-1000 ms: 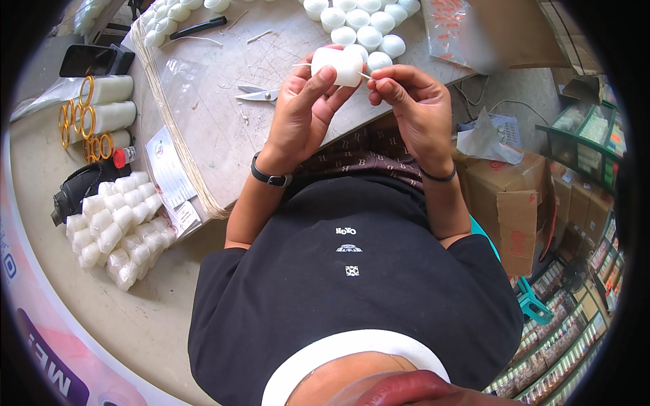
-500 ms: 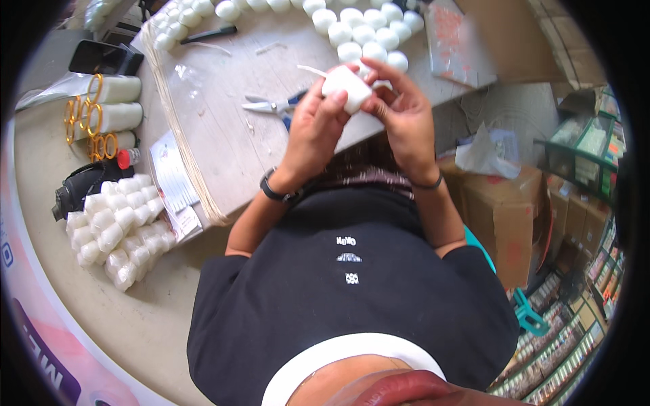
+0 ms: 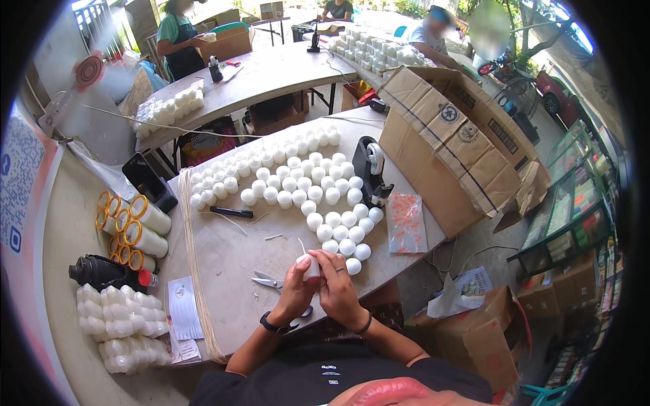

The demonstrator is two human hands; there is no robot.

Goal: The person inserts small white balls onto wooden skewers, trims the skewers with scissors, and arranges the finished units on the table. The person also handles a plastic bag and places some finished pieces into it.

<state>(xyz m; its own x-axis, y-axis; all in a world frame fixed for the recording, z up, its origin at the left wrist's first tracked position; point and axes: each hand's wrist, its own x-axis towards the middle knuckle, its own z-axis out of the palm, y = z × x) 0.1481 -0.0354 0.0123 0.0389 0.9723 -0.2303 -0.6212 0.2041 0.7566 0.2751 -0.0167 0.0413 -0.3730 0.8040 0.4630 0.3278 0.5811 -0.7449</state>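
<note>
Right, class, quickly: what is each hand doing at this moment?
Left hand: closed around the small white candle, holding it.
Right hand: fingers also curled on the same candle, gripping it from the other side.

Black short-sleeved shirt [image 3: 325,379] with small white chest print, black watch [image 3: 272,325] on left wrist, dark bracelet [image 3: 365,325] and finger ring [image 3: 339,269] on right hand

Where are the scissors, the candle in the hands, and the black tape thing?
scissors [image 3: 269,281], head view, on the blades.
white candle [image 3: 311,268], head view, on its side.
tape dispenser [image 3: 371,169], head view, on its black body.
</note>
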